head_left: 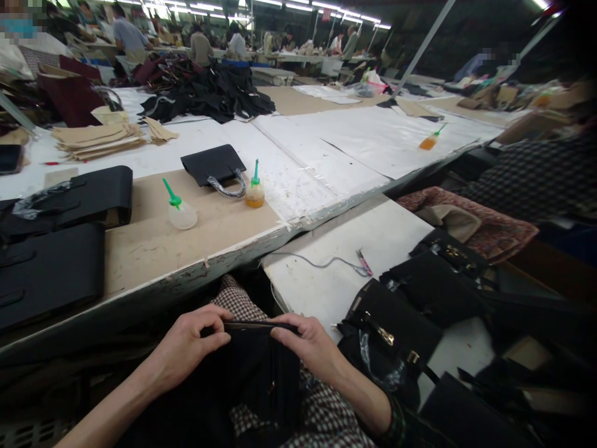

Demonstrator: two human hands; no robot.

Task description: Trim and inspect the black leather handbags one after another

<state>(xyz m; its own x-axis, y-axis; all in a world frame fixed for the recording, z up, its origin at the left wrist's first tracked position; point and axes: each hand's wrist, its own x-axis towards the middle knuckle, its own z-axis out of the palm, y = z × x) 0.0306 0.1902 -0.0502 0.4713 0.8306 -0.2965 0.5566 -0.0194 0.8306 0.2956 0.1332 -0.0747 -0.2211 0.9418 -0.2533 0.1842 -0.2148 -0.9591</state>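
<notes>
— Hands?
— Both pinch the pouch (261, 367) top edge, in the lap. Left hand (186, 348) at left end, right hand (310, 345) at right end; long axis runs hand to hand.
— Around?
— Bags (396, 323) just right of right hand, table edge (186, 280) above, snips (364, 261) farther up-right. Nothing btw hands.

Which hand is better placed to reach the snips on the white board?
Right. The right hand grips the black bag on the side nearer the snips; the left hand would likely have to cross over.
</notes>
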